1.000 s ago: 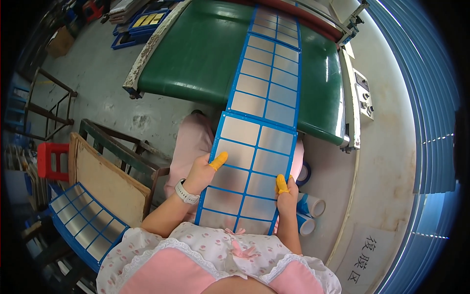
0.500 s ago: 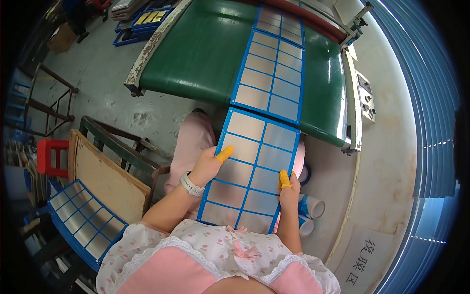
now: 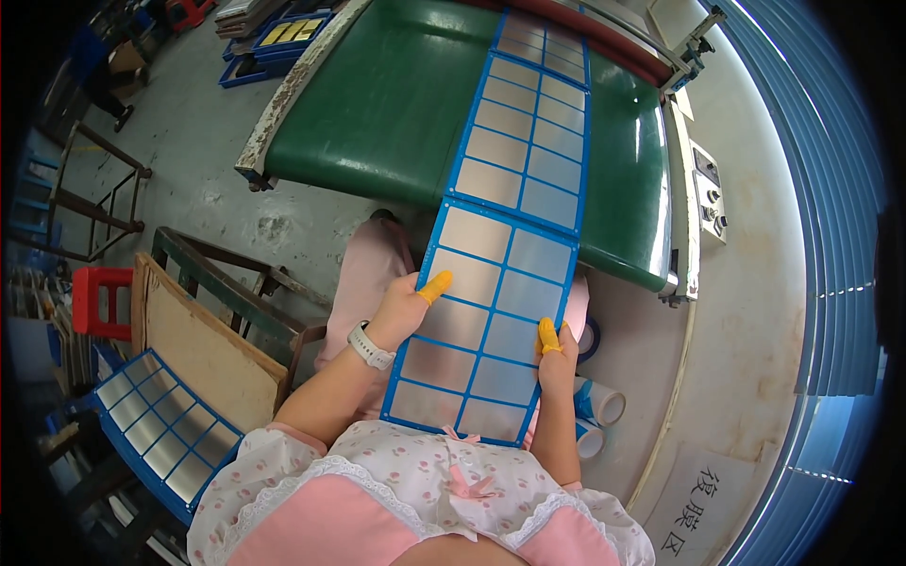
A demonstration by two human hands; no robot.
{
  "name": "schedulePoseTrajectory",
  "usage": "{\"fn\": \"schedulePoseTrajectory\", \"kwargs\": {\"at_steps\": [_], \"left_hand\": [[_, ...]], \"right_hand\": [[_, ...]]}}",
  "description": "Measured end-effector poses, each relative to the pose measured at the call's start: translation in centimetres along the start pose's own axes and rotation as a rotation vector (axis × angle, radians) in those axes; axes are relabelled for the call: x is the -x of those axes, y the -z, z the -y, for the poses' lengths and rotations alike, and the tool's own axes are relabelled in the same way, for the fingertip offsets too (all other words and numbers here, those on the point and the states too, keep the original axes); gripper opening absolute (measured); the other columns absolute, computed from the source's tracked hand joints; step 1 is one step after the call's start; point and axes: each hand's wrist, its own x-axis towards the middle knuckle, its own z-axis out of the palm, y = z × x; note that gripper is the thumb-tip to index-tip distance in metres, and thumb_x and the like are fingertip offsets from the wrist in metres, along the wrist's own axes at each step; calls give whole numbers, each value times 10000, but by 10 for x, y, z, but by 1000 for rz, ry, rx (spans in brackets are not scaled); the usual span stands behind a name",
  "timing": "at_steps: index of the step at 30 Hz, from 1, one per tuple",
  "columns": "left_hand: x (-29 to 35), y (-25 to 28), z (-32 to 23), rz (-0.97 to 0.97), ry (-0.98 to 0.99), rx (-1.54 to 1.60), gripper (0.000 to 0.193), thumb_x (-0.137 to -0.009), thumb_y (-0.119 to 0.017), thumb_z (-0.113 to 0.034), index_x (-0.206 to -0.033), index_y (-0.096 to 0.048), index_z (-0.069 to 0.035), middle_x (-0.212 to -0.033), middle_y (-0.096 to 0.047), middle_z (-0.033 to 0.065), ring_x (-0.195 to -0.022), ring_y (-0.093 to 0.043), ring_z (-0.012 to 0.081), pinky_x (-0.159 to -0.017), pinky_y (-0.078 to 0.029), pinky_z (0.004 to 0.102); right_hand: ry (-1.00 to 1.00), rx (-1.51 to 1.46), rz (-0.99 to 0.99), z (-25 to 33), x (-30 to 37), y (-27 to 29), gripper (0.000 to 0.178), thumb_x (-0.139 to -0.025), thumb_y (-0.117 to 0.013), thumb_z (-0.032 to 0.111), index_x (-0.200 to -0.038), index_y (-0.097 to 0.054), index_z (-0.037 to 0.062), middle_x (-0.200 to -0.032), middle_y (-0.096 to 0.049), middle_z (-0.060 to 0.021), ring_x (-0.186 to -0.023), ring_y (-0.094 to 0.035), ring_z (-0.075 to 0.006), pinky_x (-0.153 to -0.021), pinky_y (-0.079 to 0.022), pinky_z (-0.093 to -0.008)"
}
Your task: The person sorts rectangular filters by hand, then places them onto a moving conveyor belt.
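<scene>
A metallic sheet (image 3: 459, 322) with a blue grid printed on it lies between my hands, sloping from my lap to the belt. My left hand (image 3: 401, 309) grips its left edge, a yellow finger cot on the thumb pressed on top. My right hand (image 3: 559, 363) grips the right edge the same way, also with a yellow-covered thumb. Fingers beneath the sheet are hidden. The sheet's far edge meets the near edge of a second blue-gridded sheet (image 3: 497, 149) on the green conveyor belt (image 3: 377, 99). Beyond that, another such sheet (image 3: 521, 30) runs toward a red roller (image 3: 628, 49).
More gridded sheets (image 3: 170, 426) are stacked at my left, beside a wooden board (image 3: 203, 330) and a red stool (image 3: 99, 300). A control box (image 3: 710, 193) is right of the belt. Film rolls (image 3: 601, 404) stand below right. At far left a person (image 3: 92, 71) is partly visible.
The held sheet has moved slightly forward, closing the dark gap to the sheet on the belt. Both hands keep their grip. The person at far left has shifted further into view.
</scene>
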Motion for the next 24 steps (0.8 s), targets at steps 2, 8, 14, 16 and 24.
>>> {"fn": "schedulePoseTrajectory", "kwargs": {"at_steps": [2,8,14,16,24], "left_hand": [[-2,-1,-2,-14,9,-27,172,-772,-420,-53,-902,-507,18,-780,-535,57,-678,-502,111,-606,-403,212],[-8,-9,-11,-21,-25,83,191,-738,-410,-28,-886,-520,25,-705,-519,35,-596,-452,85,-522,-347,199],[-12,-5,-17,-74,57,-29,195,-748,-415,-36,-905,-520,12,-728,-525,42,-624,-469,96,-550,-361,197],[-18,-4,-10,-52,12,53,187,-750,-423,-43,-898,-524,9,-728,-526,41,-632,-469,95,-564,-365,199],[-23,-12,-20,-93,-17,81,178,-745,-427,-46,-873,-534,15,-699,-518,35,-599,-440,68,-517,-337,188]], "right_hand": [[-14,2,1,1,-3,0,190,-712,-308,-28,-832,-445,28,-646,-435,-38,-522,-410,-84,-415,-299,-170],[70,25,-8,-4,-16,4,195,-686,-321,-40,-828,-447,10,-657,-440,-46,-555,-420,-106,-458,-314,-188],[69,11,50,2,-23,3,214,-680,-321,-46,-843,-448,6,-678,-446,-54,-612,-428,-116,-528,-337,-197],[16,14,77,7,-24,3,230,-679,-319,-48,-860,-451,5,-693,-455,-62,-644,-436,-129,-572,-349,-203],[79,-25,69,7,-38,5,199,-695,-331,-39,-839,-458,10,-679,-458,-48,-567,-416,-101,-484,-316,-186]]}}
